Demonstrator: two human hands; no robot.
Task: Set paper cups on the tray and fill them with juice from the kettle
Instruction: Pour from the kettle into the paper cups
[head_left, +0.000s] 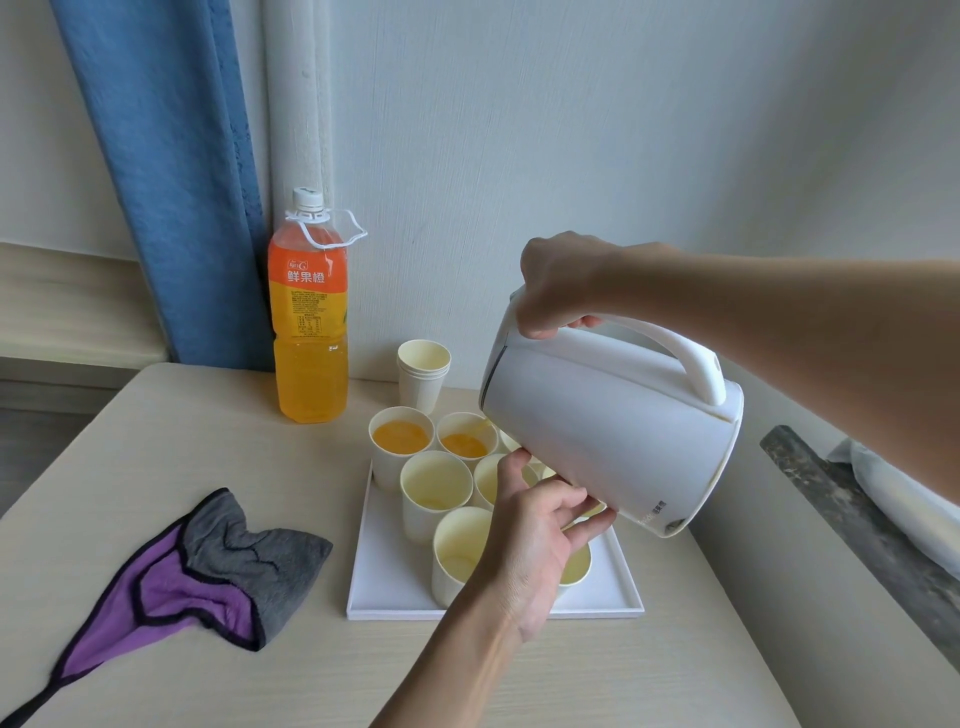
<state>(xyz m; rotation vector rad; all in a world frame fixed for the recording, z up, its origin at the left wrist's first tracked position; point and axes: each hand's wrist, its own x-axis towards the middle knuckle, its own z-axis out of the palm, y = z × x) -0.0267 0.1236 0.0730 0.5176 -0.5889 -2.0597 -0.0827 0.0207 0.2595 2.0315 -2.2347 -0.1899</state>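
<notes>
Pale walls and a blue curtain (171, 171) back a beige table (156, 457) holding a white tray (387, 597) of paper cups. Right hand (558, 283) grips the handle of a white kettle (608, 426), tipped toward ten o'clock over a half-filled cup (464, 441). Left hand (535, 535), fingers spread, steadies its underside. One cup (400, 435) looks full; the nearer cups (435, 480) look nearly empty. Spare cups (423, 364) stacked at twelve o'clock.

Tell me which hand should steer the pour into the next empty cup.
Right. The right hand grips the kettle by its handle, tilted over the second juice cup. The left hand only props the kettle's underside, so it probably just steadies.
</notes>
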